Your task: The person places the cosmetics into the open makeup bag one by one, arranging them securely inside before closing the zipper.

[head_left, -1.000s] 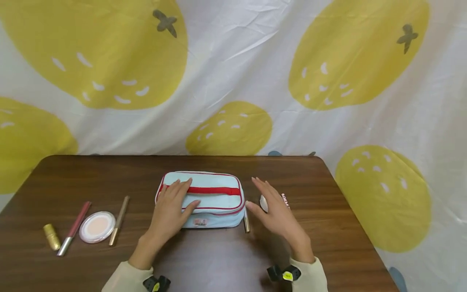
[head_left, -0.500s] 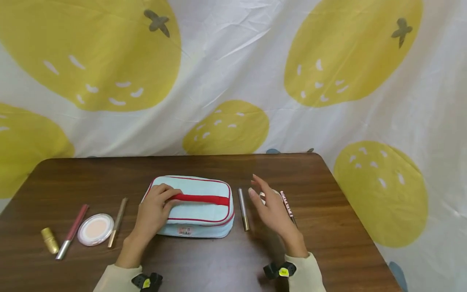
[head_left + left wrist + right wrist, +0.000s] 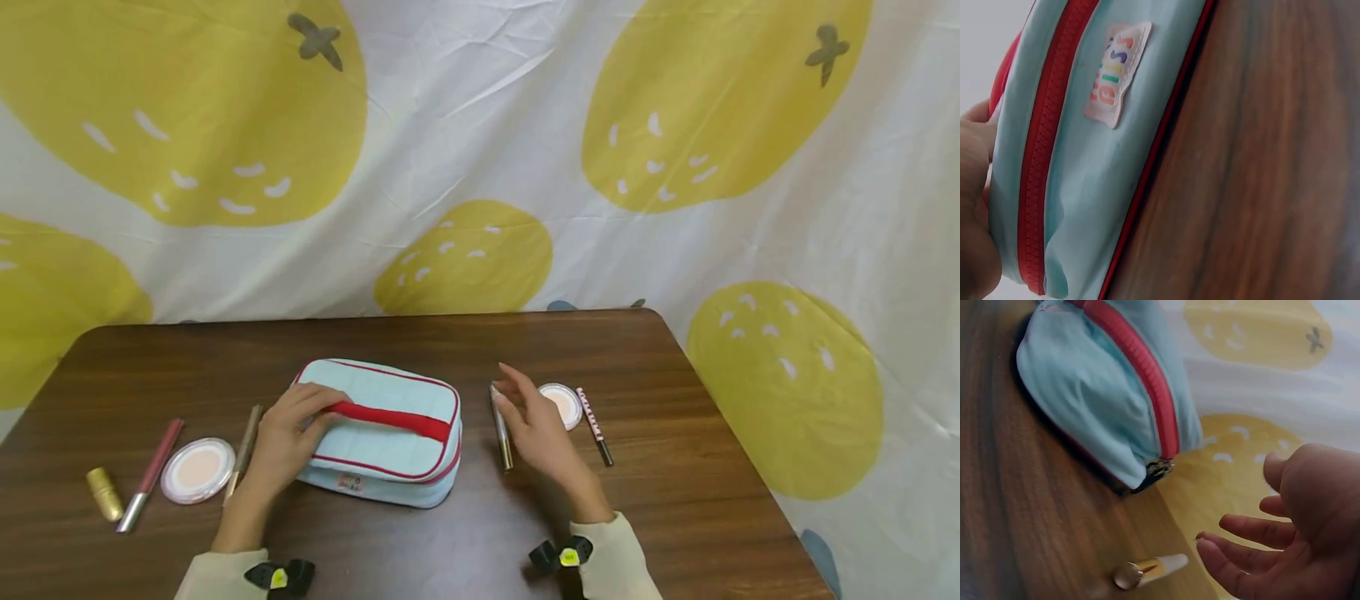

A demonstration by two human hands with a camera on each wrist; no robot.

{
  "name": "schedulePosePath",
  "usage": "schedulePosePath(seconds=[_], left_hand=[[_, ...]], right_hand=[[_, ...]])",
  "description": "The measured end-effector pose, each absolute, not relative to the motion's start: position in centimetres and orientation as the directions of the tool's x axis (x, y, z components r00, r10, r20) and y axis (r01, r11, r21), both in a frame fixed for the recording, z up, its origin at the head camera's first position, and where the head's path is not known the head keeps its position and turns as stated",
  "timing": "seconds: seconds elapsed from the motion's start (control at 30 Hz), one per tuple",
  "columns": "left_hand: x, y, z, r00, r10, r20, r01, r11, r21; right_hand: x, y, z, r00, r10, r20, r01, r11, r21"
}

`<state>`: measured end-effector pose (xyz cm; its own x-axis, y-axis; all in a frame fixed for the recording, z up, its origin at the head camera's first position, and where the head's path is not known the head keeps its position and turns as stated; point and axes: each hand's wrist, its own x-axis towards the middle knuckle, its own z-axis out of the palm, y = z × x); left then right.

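A light-blue cosmetic bag (image 3: pixel 375 383) with red piping lies on the table, slightly turned. My left hand (image 3: pixel 288 433) grips the left end of its red handle (image 3: pixel 405 418), fingers curled over the strap. In the left wrist view the bag's red zipper (image 3: pixel 1047 125) runs closed above a small label (image 3: pixel 1117 75). My right hand (image 3: pixel 542 429) hovers empty to the right of the bag, fingers relaxed. Just left of it lies a silver-and-gold cosmetic tube (image 3: pixel 505 446), overlapped by the fingertips in the head view. A round compact (image 3: pixel 568 406) lies partly hidden behind this hand.
Right of the compact is a patterned pencil with a dark end (image 3: pixel 594 427). On the left lie a gold lipstick-like tube (image 3: pixel 104 493), a pink-and-silver tube (image 3: pixel 152 475), another compact (image 3: pixel 197 471) and a slim gold tube (image 3: pixel 246 446). A lemon-print cloth (image 3: pixel 465 150) hangs behind the table.
The left hand has gone from lying open on the bag to gripping its handle. The bag has shifted left and turned, uncovering the silver-and-gold tube. The right hand has moved slightly left.
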<state>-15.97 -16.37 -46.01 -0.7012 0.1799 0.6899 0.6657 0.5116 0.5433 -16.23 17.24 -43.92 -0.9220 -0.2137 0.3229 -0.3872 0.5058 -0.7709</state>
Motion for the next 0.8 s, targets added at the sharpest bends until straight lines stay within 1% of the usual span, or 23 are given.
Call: schedulePosePath(seconds=[0.17,0.33,0.4,0.53,0.8], left_hand=[[-16.0,-17.1,-46.3,-0.702,0.218,0.678,0.700,0.385,0.601],[-16.0,-17.4,-46.5,-0.700,0.235,0.675,0.710,0.327,0.623],[-15.9,-17.5,-46.6,-0.697,0.237,0.677,0.714,0.314,0.625],[-15.8,-17.6,-46.4,-0.696,0.243,0.676,0.716,0.303,0.629],[-15.5,-17.8,-46.1,-0.725,0.226,0.650,0.685,0.333,0.648]], right_hand=[[-16.3,16.7,-44.8,-0.902,-0.250,0.352,-0.431,0.584,-0.688],[-16.1,16.0,-45.3,-0.882,-0.314,0.351,-0.468,0.663,-0.585],[-15.9,15.7,-45.4,-0.879,-0.340,0.334,-0.475,0.674,-0.566],[-15.7,15.2,-45.5,-0.872,-0.376,0.312,-0.489,0.669,-0.560],[-15.4,14.6,-45.5,-0.857,-0.405,0.319,-0.514,0.618,-0.595]])
